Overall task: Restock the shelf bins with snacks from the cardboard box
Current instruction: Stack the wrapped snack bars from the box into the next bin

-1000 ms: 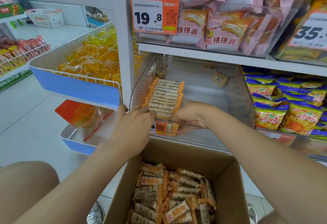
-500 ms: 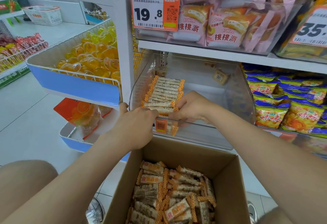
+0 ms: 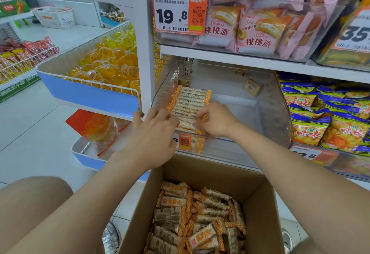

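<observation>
- The snack bars (image 3: 189, 104) (the ones with orange checkered ends) sit in a tidy row, lined up near to far, at the left side of the clear bin (image 3: 270, 113) on the middle shelf.
- The left hand (image 3: 154, 133) is at the near left end of that row. Its back faces the camera, and its fingers are fairly straight and pushed against the left ends of the nearest bars. They aren't wrapped around anything I can see, and the thumb sticks out left by the shelf post.
- The right hand (image 3: 217, 121) is on the opposite side, fingers curled with the tips pinching the orange right ends of the nearest bars. Its thumb is hidden underneath.
- So the near end of the row is squeezed between both hands, just inside the bin's near rim.
- The rest of the bin is mostly bare, with one small packet (image 3: 252, 87) lying at the far side.
- The cardboard box (image 3: 266, 203) is open right below, nearest the camera, with a jumble of loose bars (image 3: 196, 219) in it.
- An orange price tag (image 3: 179, 13) reading 19.8 hangs on the bin above, which holds pink pie packs (image 3: 254, 31).
- Yellow jelly cups (image 3: 108, 63) fill a wire basket (image 3: 90, 95) to the left, and chip bags (image 3: 328, 117) fill the bin to the right.
</observation>
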`<state>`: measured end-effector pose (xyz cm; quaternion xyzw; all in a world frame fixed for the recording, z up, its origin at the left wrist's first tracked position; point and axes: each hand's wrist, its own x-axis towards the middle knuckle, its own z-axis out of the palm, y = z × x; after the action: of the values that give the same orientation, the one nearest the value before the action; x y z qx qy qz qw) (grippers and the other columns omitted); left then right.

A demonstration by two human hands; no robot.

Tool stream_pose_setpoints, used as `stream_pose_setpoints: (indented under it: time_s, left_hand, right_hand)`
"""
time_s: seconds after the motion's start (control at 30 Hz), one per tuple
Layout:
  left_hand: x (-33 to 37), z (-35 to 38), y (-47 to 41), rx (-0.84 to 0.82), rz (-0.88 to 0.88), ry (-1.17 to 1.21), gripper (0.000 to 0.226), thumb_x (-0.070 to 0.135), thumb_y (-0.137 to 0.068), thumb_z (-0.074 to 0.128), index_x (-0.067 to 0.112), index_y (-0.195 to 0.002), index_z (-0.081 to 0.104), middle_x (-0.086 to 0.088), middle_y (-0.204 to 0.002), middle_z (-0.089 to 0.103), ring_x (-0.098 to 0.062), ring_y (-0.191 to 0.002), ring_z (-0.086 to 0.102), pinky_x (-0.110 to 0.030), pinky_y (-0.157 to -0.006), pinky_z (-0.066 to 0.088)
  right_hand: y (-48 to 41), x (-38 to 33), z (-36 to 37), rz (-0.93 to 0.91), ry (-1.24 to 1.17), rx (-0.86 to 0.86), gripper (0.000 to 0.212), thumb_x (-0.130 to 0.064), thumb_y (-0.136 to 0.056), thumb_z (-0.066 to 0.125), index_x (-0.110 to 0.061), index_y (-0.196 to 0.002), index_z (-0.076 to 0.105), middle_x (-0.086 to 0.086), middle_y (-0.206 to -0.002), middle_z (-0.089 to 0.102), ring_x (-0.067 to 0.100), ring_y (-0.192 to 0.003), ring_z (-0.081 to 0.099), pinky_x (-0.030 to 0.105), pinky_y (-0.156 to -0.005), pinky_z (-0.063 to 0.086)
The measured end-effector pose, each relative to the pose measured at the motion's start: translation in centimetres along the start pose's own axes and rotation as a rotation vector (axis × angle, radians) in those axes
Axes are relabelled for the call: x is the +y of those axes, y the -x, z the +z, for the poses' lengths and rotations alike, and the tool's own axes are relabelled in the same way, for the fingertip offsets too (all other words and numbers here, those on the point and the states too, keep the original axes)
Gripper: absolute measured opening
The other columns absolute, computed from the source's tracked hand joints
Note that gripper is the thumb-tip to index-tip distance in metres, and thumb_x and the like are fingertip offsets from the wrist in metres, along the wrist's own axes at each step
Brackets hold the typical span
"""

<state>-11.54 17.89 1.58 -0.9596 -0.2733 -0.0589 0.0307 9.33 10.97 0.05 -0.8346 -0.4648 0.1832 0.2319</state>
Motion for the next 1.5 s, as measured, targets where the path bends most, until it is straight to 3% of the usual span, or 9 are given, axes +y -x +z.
stream_pose_setpoints:
  time_s: [0.2,0.47,0.67,0.83,0.93,1.03,1.23,1.33,1.5]
  left_hand:
    - [-0.7,0.3,-0.4,0.305,-0.216,0.282,0.053,0.015,-0.084,0.061,0.013,-0.136,0.049,-0.017,-0.141,0.035,-0.041,-0.116,0.04,-0.051,-0.087,0.04]
    - [-0.2,1.3,-0.7,0.242,-0.202,0.429,0.044,0.006,-0.093,0.054,0.007,-0.135,0.041,-0.015,-0.136,0.035,-0.045,-0.097,0.055,-0.04,-0.076,0.039]
    - [0.1,1.0,-1.3,0.259,-0.216,0.579,0.073,-0.004,-0.086,0.055,0.01,-0.151,0.026,-0.013,-0.142,0.033,-0.042,-0.095,0.058,-0.043,-0.07,0.043]
    - [0.5,0.6,-1.0,0.226,-0.295,0.591,0.087,-0.003,-0.091,0.053,0.007,-0.163,0.005,-0.017,-0.164,0.022,-0.043,-0.129,0.051,-0.044,-0.084,0.045]
    - [0.6,0.3,-1.0,0.136,-0.319,0.569,0.086,-0.002,-0.093,0.053,0.001,-0.163,0.002,-0.018,-0.164,0.026,-0.039,-0.141,0.042,-0.044,-0.096,0.043]
    - [0.4,0.2,-1.2,0.115,-0.309,0.559,0.086,-0.002,-0.09,0.056,0.0,-0.161,0.007,-0.018,-0.159,0.03,-0.04,-0.135,0.046,-0.039,-0.087,0.041]
    - [0.1,0.5,-1.4,0.115,-0.296,0.541,0.082,-0.004,-0.088,0.057,-0.002,-0.157,0.013,-0.019,-0.153,0.03,-0.042,-0.127,0.049,-0.037,-0.081,0.04]
    - [0.2,0.6,-1.2,0.111,-0.286,0.53,0.086,-0.004,-0.089,0.058,-0.003,-0.159,0.008,-0.02,-0.155,0.027,-0.041,-0.129,0.047,-0.035,-0.082,0.039]
    - [0.6,0.1,-0.9,0.091,-0.295,0.487,0.091,-0.001,-0.091,0.059,-0.005,-0.16,-0.001,-0.024,-0.156,0.025,-0.041,-0.122,0.051,-0.033,-0.08,0.035]
  right_hand:
    - [-1.7,0.1,0.8,-0.181,0.284,0.062,0.047,-0.04,-0.092,0.076,-0.023,-0.135,0.068,0.009,-0.131,0.066,0.03,-0.129,0.053,0.041,-0.105,0.047]
    - [-3.3,-1.0,1.6,-0.185,0.27,-0.054,0.031,-0.053,-0.089,0.078,-0.034,-0.112,0.081,-0.01,-0.125,0.074,0.021,-0.121,0.064,0.042,-0.102,0.053]
    - [-2.9,-1.4,2.5,-0.117,0.269,0.094,0.034,-0.062,-0.08,0.082,-0.034,-0.099,0.082,-0.006,-0.114,0.075,0.023,-0.117,0.06,0.042,-0.097,0.053]
    - [-3.8,-0.9,0.1,0.324,-0.151,0.142,0.084,-0.043,-0.097,0.064,-0.013,-0.163,0.021,0.02,-0.158,0.027,0.04,-0.146,0.033,0.044,-0.119,0.036]
    - [-3.7,-1.4,1.1,0.413,-0.504,-0.109,0.084,-0.023,-0.098,0.058,0.003,-0.16,0.007,0.006,-0.161,0.031,0.025,-0.145,0.036,0.041,-0.123,0.033]
    - [-3.7,-2.2,2.7,0.374,-0.535,-0.231,0.123,-0.015,-0.061,0.068,0.0,-0.162,-0.002,0.012,-0.165,0.023,0.028,-0.147,0.032,0.037,-0.106,0.045]
    - [-3.5,-2.3,0.7,0.354,-0.549,-0.176,0.058,0.002,-0.088,0.058,0.002,-0.145,0.044,0.008,-0.148,0.046,0.02,-0.135,0.042,0.031,-0.103,0.035]
    - [-3.1,-1.5,-0.5,0.395,-0.341,-0.04,0.04,-0.017,-0.101,0.053,-0.005,-0.139,0.05,0.007,-0.129,0.055,0.026,-0.107,0.062,0.039,-0.1,0.056]
    - [-1.4,-2.4,0.8,0.447,-0.325,-0.346,0.036,-0.009,-0.103,0.046,-0.003,-0.138,0.05,0.021,-0.122,0.067,0.033,-0.085,0.077,0.056,-0.079,0.064]
